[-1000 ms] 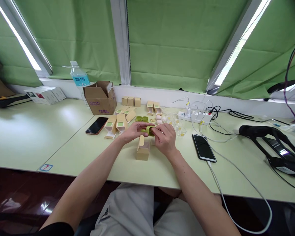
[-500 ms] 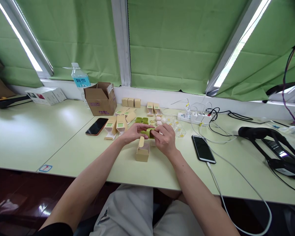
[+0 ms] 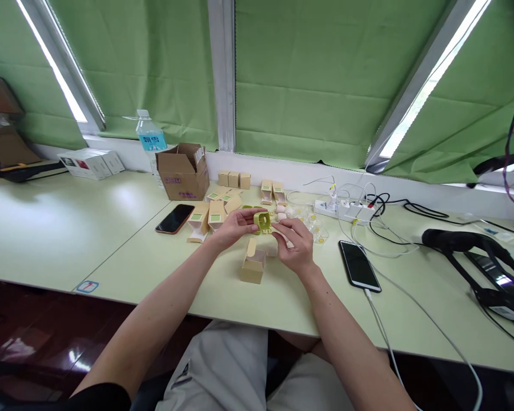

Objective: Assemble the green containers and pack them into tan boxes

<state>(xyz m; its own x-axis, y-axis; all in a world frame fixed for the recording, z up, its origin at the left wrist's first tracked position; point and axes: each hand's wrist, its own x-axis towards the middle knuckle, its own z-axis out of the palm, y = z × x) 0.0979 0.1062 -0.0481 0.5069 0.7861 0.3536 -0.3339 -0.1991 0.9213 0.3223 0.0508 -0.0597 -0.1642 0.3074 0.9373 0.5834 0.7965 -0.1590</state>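
- Right hand (image 3: 298, 246) has drawn back slightly from the green case (image 3: 262, 221) in the last half second, and the case has turned so more of its hollow shows.
- Left hand (image 3: 239, 225) has thumb and fingertips closed on the case, holding it up over the table (image 3: 223, 294).
- On the right hand, thumb and forefinger are bent close together just beside the case; from where I stand I cannot tell whether they pinch anything.
- Yellow bits (image 3: 266, 231) show at the case's lower edge, between the two sets of fingers; held or lying behind, I cannot make out.
- Nearer the person than the fingers, an open box (image 3: 252, 271) stands flap up, with a pale piece (image 3: 271, 250) beside it.
- To the left of the left fingers are window boxes (image 3: 198, 220), then a dark phone (image 3: 175, 218).
- Beyond the right fingers lie pink pieces (image 3: 280, 213) and clear cups (image 3: 319, 233).
- Farther right of those fingers lies a plugged-in phone (image 3: 360, 266).
- Well beyond the left fingers stands a carton (image 3: 183, 174).
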